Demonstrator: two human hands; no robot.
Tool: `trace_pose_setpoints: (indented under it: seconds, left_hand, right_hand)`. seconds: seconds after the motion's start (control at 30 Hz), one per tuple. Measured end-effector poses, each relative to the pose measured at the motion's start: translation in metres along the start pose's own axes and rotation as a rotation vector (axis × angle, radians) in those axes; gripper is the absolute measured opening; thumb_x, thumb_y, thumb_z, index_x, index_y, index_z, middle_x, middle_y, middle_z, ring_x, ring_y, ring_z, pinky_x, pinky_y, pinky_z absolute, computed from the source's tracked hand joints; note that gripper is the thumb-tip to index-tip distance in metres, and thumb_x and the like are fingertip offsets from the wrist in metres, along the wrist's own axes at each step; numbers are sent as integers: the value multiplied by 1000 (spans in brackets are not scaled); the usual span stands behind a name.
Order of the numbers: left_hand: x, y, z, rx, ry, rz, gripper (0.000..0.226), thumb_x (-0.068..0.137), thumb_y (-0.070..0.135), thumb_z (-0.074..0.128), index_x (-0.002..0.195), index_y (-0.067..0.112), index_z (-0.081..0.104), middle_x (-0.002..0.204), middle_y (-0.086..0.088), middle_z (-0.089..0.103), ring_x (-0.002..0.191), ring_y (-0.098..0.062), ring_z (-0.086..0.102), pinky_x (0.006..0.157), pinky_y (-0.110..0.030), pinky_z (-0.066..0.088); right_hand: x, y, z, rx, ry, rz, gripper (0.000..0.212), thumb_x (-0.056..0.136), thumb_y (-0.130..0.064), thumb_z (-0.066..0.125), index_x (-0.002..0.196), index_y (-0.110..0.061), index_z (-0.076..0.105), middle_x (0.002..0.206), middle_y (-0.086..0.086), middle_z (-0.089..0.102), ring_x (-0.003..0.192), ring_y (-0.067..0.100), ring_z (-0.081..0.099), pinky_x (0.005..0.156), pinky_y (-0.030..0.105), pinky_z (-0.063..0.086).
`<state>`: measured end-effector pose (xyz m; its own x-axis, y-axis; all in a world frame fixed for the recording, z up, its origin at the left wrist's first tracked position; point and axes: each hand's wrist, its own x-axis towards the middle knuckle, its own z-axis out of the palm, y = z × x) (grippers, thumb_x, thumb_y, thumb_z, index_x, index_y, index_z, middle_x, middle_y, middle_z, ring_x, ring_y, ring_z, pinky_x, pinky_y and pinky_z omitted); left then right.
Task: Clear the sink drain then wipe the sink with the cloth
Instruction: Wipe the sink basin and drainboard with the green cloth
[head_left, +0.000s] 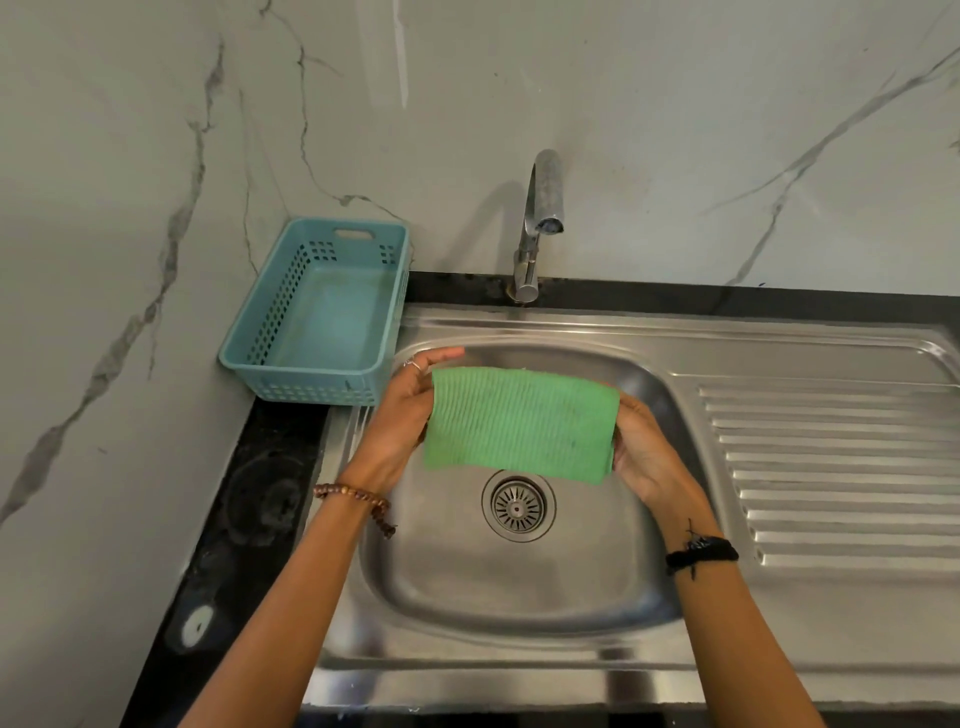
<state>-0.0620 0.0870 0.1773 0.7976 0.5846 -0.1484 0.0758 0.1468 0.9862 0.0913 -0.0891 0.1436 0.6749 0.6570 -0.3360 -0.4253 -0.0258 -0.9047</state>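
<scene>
One green cloth (519, 423), one sink (519, 597), one drain (518, 505). The left hand (402, 415) and right hand (641, 449), raised over the basin, each grip a cloth end, stretching it flat.

even, soft light – sharp | glare on sink (519, 670) | edges bowed

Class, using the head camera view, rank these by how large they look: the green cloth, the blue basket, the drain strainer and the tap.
1. Blue basket
2. Green cloth, held nearer the camera, so the gap is unsure
3. Tap
4. Drain strainer
</scene>
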Motion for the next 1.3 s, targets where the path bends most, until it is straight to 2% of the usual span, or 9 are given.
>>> trace_pose_setpoints:
  seconds: [0.17, 0.37, 0.47, 0.57, 0.7, 0.8, 0.87, 1.07, 1.3]
  left_hand:
    - [-8, -4, 1, -17, -3, -196, 25, 95, 28, 44, 88, 29, 68, 76, 8, 72, 72, -9, 66, 60, -22, 55]
    - [-14, 8, -12, -148, 161, -250, 36, 97, 34, 37, 83, 17, 66, 84, -2, 70, 77, -18, 66, 70, -32, 52]
    - [-17, 16, -23, -101, 173, -182, 21, 92, 36, 50, 81, 26, 65, 71, 9, 73, 68, -8, 69, 54, -21, 54]
    - [-20, 26, -41, -83, 217, -71, 13, 86, 9, 60, 83, 21, 59, 79, 6, 68, 70, -5, 66, 54, -18, 54]
    - [-16, 40, -68, -33, 394, 18, 28, 85, -4, 55, 81, 22, 48, 82, 1, 54, 77, -15, 56, 61, -27, 48]
    - [-9, 46, -89, -2, 448, 81, 42, 82, -9, 51, 96, 30, 48, 87, 0, 55, 73, -12, 56, 52, -25, 53]
    - [0, 48, -105, 126, 459, 79, 43, 82, -8, 51, 97, 32, 54, 97, -5, 57, 77, -13, 57, 57, -30, 56]
    - [44, 43, -132, 473, 499, -95, 21, 85, 5, 58, 100, 18, 67, 107, -23, 62, 71, -21, 63, 72, -37, 59]
    - [82, 23, -139, 1126, 331, -278, 33, 89, 3, 46, 119, 12, 56, 116, -17, 62, 103, -33, 61, 87, -39, 51]
  right_hand:
    - [0, 9, 9, 90, 22, 205, 30, 90, -38, 51, 86, -21, 75, 81, 2, 76, 74, 17, 73, 61, 34, 58]
    - [-10, 7, 25, 287, -77, 353, 46, 92, -41, 35, 103, -8, 66, 81, 8, 73, 67, 19, 71, 58, 29, 59]
    - [-15, -2, 40, 284, -137, 292, 23, 87, -15, 49, 103, -3, 62, 83, 6, 74, 72, 15, 72, 59, 23, 59]
    - [-12, -16, 63, 311, -142, 212, 18, 81, 12, 47, 88, 1, 59, 76, 7, 75, 71, 13, 73, 59, 17, 57]
    - [6, -40, 105, 350, -180, 89, 26, 70, 10, 59, 92, -4, 57, 83, 4, 74, 77, 11, 72, 63, 17, 57]
    - [34, -58, 150, 180, -123, -8, 21, 81, 7, 60, 89, -12, 56, 78, -2, 70, 66, 5, 69, 59, 16, 56]
    - [61, -67, 183, 28, -74, -80, 21, 82, 6, 61, 85, -14, 55, 75, 0, 67, 60, 8, 64, 57, 17, 54]
    - [143, -74, 250, -629, -21, -384, 23, 79, 3, 61, 100, -6, 58, 101, 17, 68, 89, 27, 64, 77, 34, 53]
    - [192, -38, 270, -1459, -163, -586, 48, 86, 11, 44, 131, -3, 33, 123, 25, 45, 97, 41, 58, 76, 43, 45]
